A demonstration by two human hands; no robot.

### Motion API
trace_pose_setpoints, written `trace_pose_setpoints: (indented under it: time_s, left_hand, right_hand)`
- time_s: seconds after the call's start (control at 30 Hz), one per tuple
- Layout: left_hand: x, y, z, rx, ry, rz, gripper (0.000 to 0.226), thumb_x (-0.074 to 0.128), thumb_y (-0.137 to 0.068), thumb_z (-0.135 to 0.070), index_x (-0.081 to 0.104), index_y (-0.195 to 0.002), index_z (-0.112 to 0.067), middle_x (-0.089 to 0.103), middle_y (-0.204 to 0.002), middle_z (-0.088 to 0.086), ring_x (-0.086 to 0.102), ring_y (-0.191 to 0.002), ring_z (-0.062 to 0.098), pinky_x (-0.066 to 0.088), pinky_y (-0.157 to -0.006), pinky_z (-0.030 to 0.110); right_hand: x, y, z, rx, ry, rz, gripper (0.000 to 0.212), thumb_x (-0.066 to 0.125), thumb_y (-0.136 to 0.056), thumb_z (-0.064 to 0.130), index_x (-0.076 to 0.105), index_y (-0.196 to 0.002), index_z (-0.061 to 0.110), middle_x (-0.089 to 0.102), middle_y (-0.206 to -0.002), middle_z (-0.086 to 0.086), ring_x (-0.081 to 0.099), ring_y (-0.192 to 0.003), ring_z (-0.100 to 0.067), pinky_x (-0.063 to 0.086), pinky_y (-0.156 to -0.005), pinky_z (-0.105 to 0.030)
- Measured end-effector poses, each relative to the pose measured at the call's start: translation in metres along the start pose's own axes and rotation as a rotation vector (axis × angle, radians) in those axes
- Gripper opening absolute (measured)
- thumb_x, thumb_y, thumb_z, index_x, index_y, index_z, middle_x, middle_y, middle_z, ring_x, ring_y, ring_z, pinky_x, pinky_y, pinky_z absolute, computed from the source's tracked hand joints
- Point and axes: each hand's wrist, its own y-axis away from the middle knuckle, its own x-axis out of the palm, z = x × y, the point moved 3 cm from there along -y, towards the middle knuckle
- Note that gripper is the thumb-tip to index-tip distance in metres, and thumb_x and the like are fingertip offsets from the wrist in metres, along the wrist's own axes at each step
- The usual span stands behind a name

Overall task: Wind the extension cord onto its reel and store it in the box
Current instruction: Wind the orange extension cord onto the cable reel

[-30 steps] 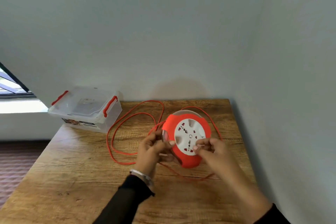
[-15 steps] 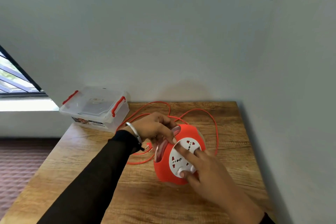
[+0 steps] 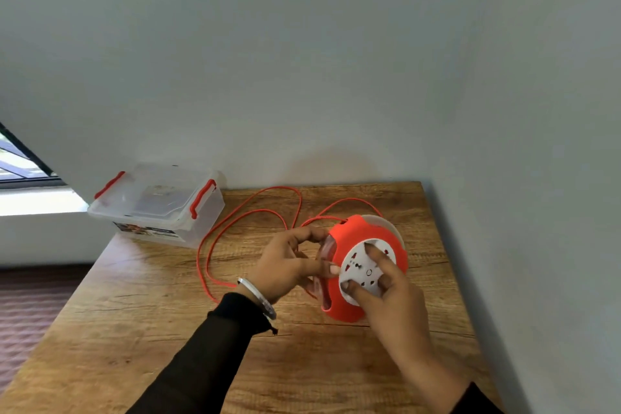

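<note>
Since half a second ago, the reel has been lifted and shifted toward the right side of the surface, and the left forearm has been drawn back nearer the body, so that more of the loose cord is uncovered.

Nearest the camera, a black sleeve and a bangle are seen on the left arm. The reel is held upright between both hands, tilted so that its white socket face is turned toward the viewer. The right hand is laid over the lower right of that face, with its fingers spread across the white disc and the thumb set at the disc's lower left edge. The left hand is held at the reel's left rim, its fingers curled around the clear flange and the cord; whether the cord itself is pinched cannot be told.

Beyond the hands, the orange cord is laid in loose loops on the surface, from the reel's top out to the left and back toward the wall. At the far left corner of the surface, well apart from the reel, the clear box is stood with its lid closed and its red latches down.
</note>
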Motion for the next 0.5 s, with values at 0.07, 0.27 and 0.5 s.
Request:
trace_pose_setpoints:
  time_s: [0.07,0.27,0.5]
  left_hand:
    - [0.010,0.004,0.006,0.038,0.061,-0.048,0.040,0.084,-0.060,0.001,0.066,-0.089,-0.021,0.072,-0.104,0.001,0.064,-0.055,0.027,0.056,-0.050,0.036]
    - [0.037,0.011,0.028,0.026,0.227,-0.141,0.054,0.080,-0.064,0.008,0.055,-0.109,-0.009,0.070,-0.060,0.005,0.068,-0.054,0.023,0.056,-0.054,0.031]
    - [0.049,0.022,0.059,-0.024,0.414,-0.216,0.050,0.081,-0.060,-0.001,0.063,-0.103,-0.020,0.071,-0.071,0.004,0.069,-0.067,0.023,0.059,-0.067,0.038]
  right_hand:
    - [-0.002,-0.002,0.000,0.116,-0.208,-0.022,0.062,0.082,-0.066,0.036,0.052,-0.117,0.054,0.059,-0.086,0.009,0.059,-0.080,-0.002,0.052,-0.068,-0.028]
    - [-0.008,-0.007,0.011,0.409,-0.634,-0.048,0.064,0.077,-0.073,0.030,0.049,-0.130,0.029,0.061,-0.113,-0.004,0.059,-0.082,-0.011,0.045,-0.056,-0.018]
    - [-0.004,-0.004,0.013,0.709,-0.801,0.183,0.048,0.067,-0.083,0.027,0.045,-0.125,0.033,0.062,-0.069,-0.002,0.046,-0.043,-0.007,0.030,-0.043,-0.022]
